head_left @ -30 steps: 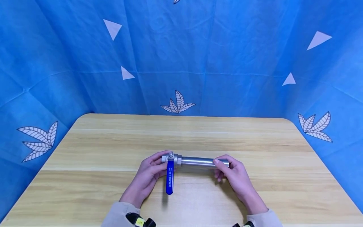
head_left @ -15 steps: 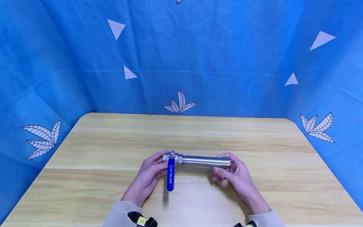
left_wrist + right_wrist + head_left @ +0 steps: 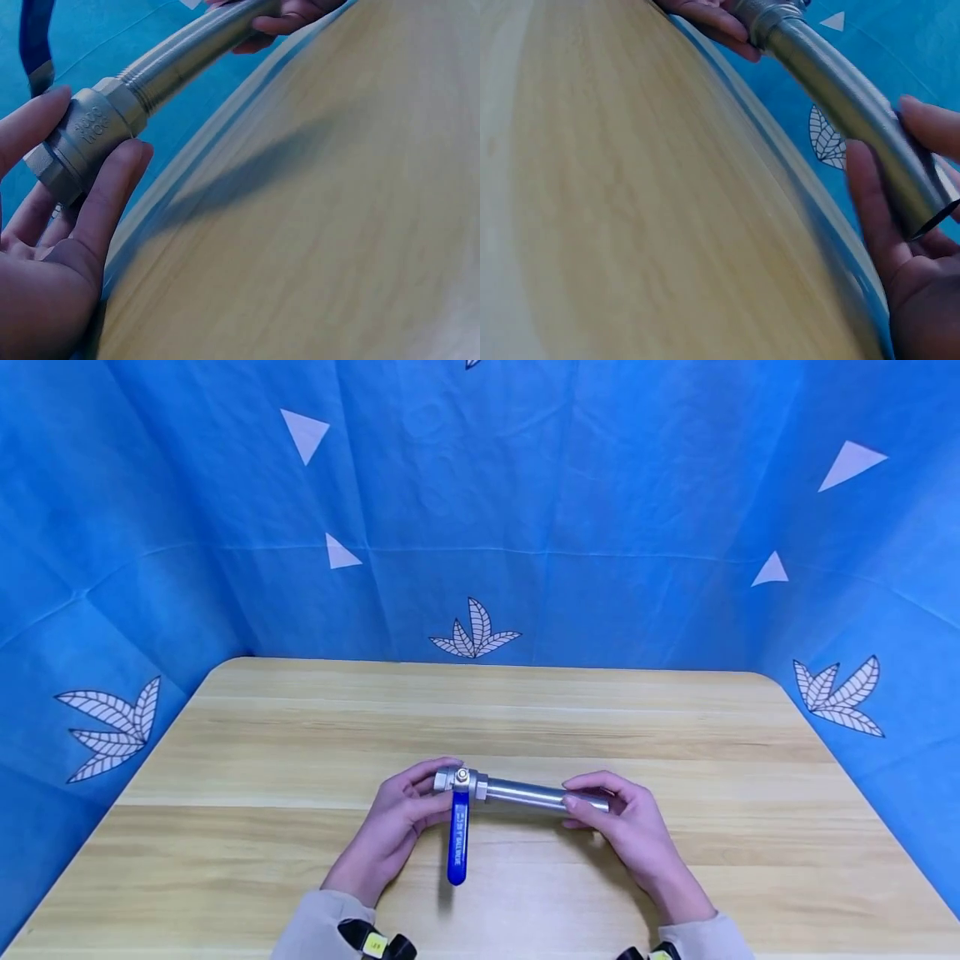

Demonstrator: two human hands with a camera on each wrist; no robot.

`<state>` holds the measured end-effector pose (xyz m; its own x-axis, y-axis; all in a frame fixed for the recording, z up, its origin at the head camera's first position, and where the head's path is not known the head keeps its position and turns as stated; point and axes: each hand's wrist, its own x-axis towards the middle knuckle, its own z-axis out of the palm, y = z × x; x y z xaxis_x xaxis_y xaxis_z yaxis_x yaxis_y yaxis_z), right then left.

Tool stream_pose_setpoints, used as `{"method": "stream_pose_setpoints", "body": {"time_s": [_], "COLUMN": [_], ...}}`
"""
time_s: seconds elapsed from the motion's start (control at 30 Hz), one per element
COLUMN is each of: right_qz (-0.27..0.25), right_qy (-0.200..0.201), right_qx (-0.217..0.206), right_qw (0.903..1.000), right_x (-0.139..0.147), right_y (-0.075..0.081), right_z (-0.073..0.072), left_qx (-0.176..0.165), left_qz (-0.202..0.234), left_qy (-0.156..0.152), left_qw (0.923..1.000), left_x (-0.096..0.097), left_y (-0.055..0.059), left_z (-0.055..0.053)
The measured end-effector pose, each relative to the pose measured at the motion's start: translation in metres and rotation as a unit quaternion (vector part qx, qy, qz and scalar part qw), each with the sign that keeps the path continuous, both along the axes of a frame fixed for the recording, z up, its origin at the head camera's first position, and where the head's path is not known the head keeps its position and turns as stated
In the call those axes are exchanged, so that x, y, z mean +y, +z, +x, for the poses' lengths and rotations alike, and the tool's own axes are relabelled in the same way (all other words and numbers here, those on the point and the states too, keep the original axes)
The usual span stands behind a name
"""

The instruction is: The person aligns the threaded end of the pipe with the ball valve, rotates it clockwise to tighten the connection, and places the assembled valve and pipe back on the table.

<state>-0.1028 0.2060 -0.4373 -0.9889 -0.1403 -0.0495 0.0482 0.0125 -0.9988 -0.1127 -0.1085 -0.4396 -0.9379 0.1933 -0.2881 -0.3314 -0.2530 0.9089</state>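
My left hand (image 3: 393, 831) holds a metal ball valve (image 3: 477, 786) by its body, with the thumb in front and fingers behind. The valve's blue lever handle (image 3: 458, 839) points toward me. Out of the valve's right side runs a shiny steel pipe (image 3: 521, 792), sloping slightly down to the right. Threads (image 3: 135, 88) show at their joint in the left wrist view. Near the pipe's free end, my right hand (image 3: 633, 835) pinches it between thumb and fingers. The right wrist view shows the hollow end (image 3: 936, 220) beside that palm. Both parts are held above the table, over their shadow.
A light wood-grain table (image 3: 300, 735) with rounded far corners lies under the hands. Blue cloth (image 3: 637, 485) with white triangles and leaf prints hangs behind it and at both sides. A dark wrist strap (image 3: 363, 937) is on the left sleeve.
The right thumb dropped off the pipe half a second ago and now presses on it again. The pipe's free end sits slightly lower, and the valve has shifted a little right with its lever tipped lower.
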Motion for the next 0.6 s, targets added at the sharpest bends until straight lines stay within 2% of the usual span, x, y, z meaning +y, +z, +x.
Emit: {"method": "stream_pose_setpoints", "body": {"time_s": [0.23,0.4,0.6], "right_qz": [-0.044,-0.089,-0.061], "right_qy": [0.018,0.034,0.01], "right_qx": [0.012,0.023,0.013], "right_qw": [0.9988,0.9952,0.998], "right_x": [0.0017,0.0056,0.0054], "right_y": [-0.0019,-0.0028,-0.0025], "right_z": [-0.0011,-0.0015,-0.0019], "left_qx": [-0.003,-0.015,-0.009], "left_qz": [0.003,0.005,0.011], "left_qy": [0.0,0.02,0.024], "left_qw": [1.0,0.9997,0.9996], "left_x": [-0.0016,-0.0009,0.0003], "left_y": [0.0009,0.0025,0.0013], "left_z": [0.001,0.001,0.0004]}}
